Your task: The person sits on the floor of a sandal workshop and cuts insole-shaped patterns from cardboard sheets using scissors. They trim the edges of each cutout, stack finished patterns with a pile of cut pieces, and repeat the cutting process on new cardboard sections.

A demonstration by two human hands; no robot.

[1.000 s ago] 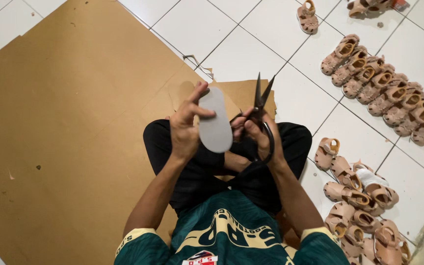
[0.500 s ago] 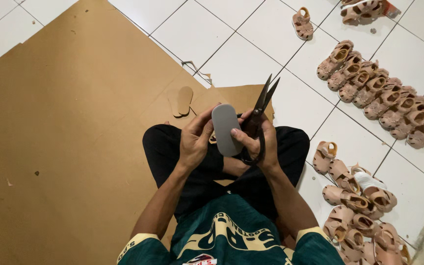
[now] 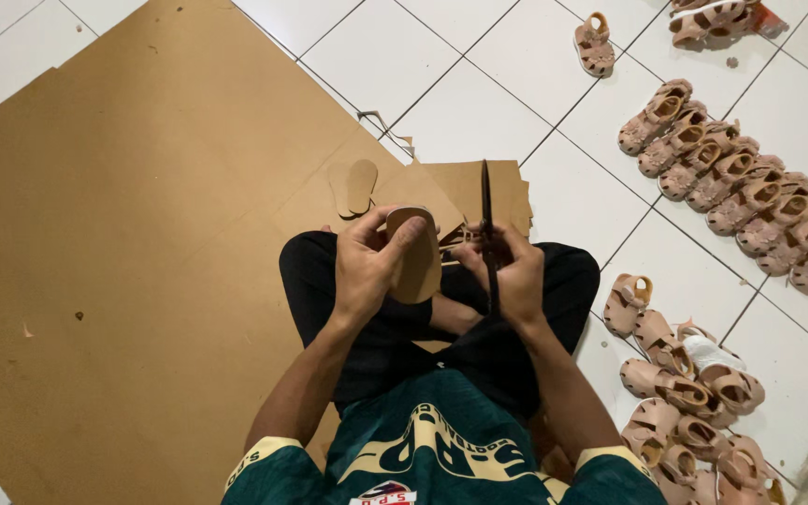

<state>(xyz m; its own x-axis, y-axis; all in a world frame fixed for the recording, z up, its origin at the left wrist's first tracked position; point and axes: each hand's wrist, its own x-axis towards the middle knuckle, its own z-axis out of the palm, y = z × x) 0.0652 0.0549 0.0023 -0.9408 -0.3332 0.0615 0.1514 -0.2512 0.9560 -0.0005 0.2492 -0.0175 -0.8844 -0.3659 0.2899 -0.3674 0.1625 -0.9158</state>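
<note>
I sit cross-legged on a white tiled floor. My left hand (image 3: pixel 373 265) holds a sole-shaped brown cardboard piece (image 3: pixel 416 257) upright over my lap, fingers curled over its top edge. My right hand (image 3: pixel 513 271) grips black scissors (image 3: pixel 486 220), blades pointing away from me and closed edge-on, just right of the cardboard piece. Two cut sole shapes (image 3: pixel 354 185) lie on the cardboard sheet ahead of my knees.
A large brown cardboard sheet (image 3: pixel 114 234) covers the floor on the left. Smaller cardboard pieces (image 3: pixel 507 192) lie ahead of my hands. Several tan children's sandals stand in a row (image 3: pixel 731 192) at the right and in a heap (image 3: pixel 694 393) by my right knee.
The piece in my left hand has turned from its grey face to its brown face. The scissors have swung from tilted and slightly open to straight and closed.
</note>
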